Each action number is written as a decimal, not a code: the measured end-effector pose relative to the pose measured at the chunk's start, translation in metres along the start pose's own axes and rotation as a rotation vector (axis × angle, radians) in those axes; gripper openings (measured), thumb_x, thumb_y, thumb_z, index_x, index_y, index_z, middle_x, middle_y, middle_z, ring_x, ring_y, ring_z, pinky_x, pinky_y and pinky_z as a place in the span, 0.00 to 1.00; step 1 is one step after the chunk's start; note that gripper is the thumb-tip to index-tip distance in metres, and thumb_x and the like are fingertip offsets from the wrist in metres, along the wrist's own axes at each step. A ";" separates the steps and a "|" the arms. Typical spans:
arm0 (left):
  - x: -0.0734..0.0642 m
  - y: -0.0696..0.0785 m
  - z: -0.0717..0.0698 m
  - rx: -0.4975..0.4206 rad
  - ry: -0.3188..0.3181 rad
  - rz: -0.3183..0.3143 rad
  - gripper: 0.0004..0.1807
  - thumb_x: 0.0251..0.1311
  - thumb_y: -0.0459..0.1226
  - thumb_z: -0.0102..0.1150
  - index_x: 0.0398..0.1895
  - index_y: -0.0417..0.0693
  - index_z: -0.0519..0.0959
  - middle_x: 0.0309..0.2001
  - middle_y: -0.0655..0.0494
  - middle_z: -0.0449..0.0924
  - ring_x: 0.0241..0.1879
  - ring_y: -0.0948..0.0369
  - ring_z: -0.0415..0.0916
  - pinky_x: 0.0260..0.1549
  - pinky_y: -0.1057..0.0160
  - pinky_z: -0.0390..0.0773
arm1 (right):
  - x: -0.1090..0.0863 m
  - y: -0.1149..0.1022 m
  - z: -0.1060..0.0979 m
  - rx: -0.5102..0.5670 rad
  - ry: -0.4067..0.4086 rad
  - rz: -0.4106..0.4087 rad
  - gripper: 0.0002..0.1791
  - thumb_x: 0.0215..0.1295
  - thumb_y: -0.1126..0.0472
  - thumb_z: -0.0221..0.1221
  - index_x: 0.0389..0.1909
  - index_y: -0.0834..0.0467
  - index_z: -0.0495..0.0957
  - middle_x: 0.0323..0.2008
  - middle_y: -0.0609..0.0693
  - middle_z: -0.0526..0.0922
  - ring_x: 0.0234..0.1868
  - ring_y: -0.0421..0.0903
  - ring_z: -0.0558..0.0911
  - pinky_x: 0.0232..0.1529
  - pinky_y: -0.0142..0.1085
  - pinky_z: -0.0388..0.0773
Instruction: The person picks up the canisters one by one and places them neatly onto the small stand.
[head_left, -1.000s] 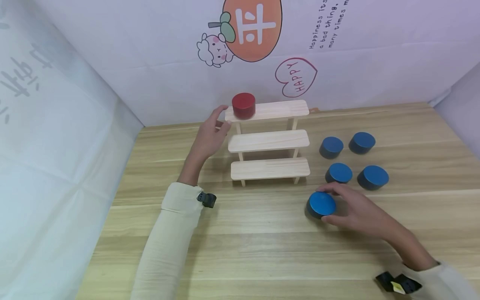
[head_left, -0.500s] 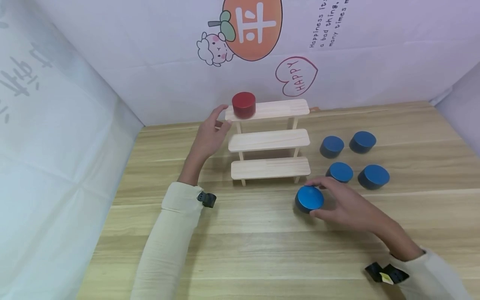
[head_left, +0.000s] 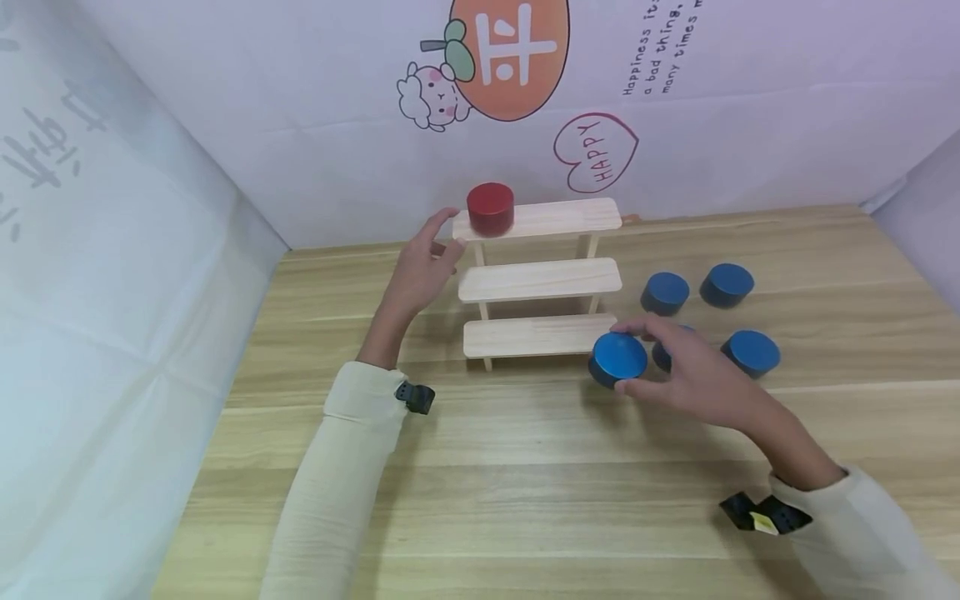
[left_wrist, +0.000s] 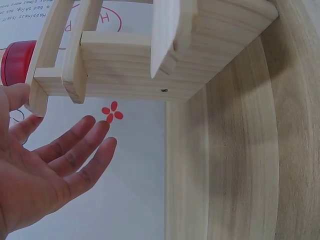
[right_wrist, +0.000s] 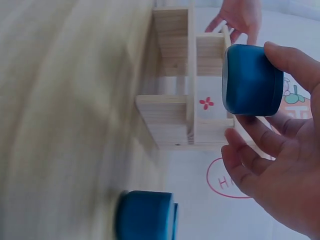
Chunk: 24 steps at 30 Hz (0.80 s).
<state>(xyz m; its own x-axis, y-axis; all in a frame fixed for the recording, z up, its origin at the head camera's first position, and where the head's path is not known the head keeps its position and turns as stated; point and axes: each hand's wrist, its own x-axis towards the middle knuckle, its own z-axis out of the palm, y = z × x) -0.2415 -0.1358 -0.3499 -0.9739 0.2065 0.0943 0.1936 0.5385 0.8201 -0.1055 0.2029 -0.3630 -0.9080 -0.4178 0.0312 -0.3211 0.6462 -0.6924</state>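
Observation:
A three-tier wooden display stand [head_left: 540, 336] stands against the back wall. A red round tin [head_left: 491, 210] sits at the left end of its top tier. My left hand [head_left: 420, 271] holds that tier's left end between thumb and index finger, and its other fingers [left_wrist: 82, 145] stretch out free. My right hand [head_left: 697, 375] pinches a blue round tin [head_left: 617, 360] by its sides, thumb opposite fingers. In the right wrist view this tin [right_wrist: 252, 80] is raised off the table, near the right end of the lowest tier.
Several more blue tins stand on the table right of the stand: two farther back [head_left: 664, 293] and a front one [head_left: 751, 353], with another [head_left: 662, 357] partly hidden by the right hand. A printed white cloth [head_left: 337, 167] hangs behind the wooden table [head_left: 487, 500].
My right hand has carried the blue tin leftward, then up and away toward the stand's lowest tier. My left hand has stayed at the top tier's end.

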 end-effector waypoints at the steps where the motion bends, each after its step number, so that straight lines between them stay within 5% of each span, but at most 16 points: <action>1: 0.000 0.000 0.000 -0.004 -0.001 -0.006 0.28 0.74 0.48 0.48 0.76 0.65 0.61 0.49 0.44 0.79 0.42 0.51 0.81 0.41 0.49 0.77 | 0.002 -0.001 -0.002 0.003 0.002 0.007 0.36 0.61 0.53 0.71 0.66 0.61 0.68 0.62 0.61 0.73 0.60 0.63 0.73 0.52 0.62 0.73; 24: -0.001 0.002 0.000 -0.043 -0.013 -0.050 0.29 0.74 0.49 0.48 0.76 0.68 0.59 0.47 0.41 0.80 0.45 0.44 0.81 0.43 0.46 0.75 | 0.035 -0.023 -0.022 0.067 0.078 0.086 0.39 0.63 0.50 0.69 0.68 0.62 0.65 0.64 0.64 0.71 0.65 0.70 0.68 0.61 0.64 0.64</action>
<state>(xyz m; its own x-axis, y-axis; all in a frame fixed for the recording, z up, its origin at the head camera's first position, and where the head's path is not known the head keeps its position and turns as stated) -0.2402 -0.1353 -0.3485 -0.9805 0.1910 0.0452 0.1391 0.5132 0.8469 -0.1360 0.1876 -0.3302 -0.9504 -0.3101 0.0243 -0.2251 0.6318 -0.7417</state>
